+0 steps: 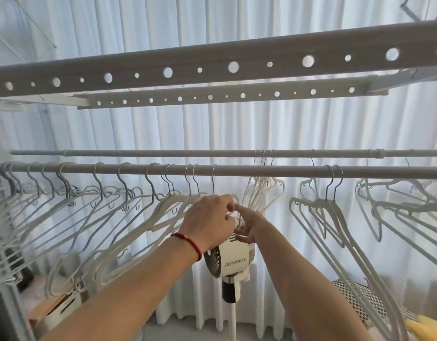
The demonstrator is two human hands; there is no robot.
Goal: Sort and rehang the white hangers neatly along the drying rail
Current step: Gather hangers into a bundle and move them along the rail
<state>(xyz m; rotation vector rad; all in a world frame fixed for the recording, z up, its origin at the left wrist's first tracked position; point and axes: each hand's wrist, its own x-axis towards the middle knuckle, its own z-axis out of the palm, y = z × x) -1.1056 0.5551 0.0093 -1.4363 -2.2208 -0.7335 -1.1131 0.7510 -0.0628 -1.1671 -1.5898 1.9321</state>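
At the far left, a dense bunch of white hangers (pixel 64 212) hangs from the front rail (pixel 261 171), hooks crowded and frames tilted and overlapping. Expect tangling there: thin open frames with small notches catch one another, so lift one at a time rather than dragging a group.

Toward the centre, your left hand (pixel 210 220), a red cord at its wrist, has fingers curled round the shoulder of the last hanger in that row (pixel 188 200), just below its wire hook (pixel 213 178). Judged by build, these are light and fairly stiff, with a smooth finish that may slip; a hold at the neck, where hook meets frame, gives best control of the swing.

Beside it, your right hand (pixel 249 225) points its index finger up to meet the left hand's fingertips; the remaining fingers are partly hidden, so I cannot tell whether they grip anything. A pedestal fan (pixel 233 260) stands directly behind both hands.

To the right, a pair of hangers (pixel 330 205) hangs apart on the front rail, and further ones hang on the rear rail (pixel 163 152).
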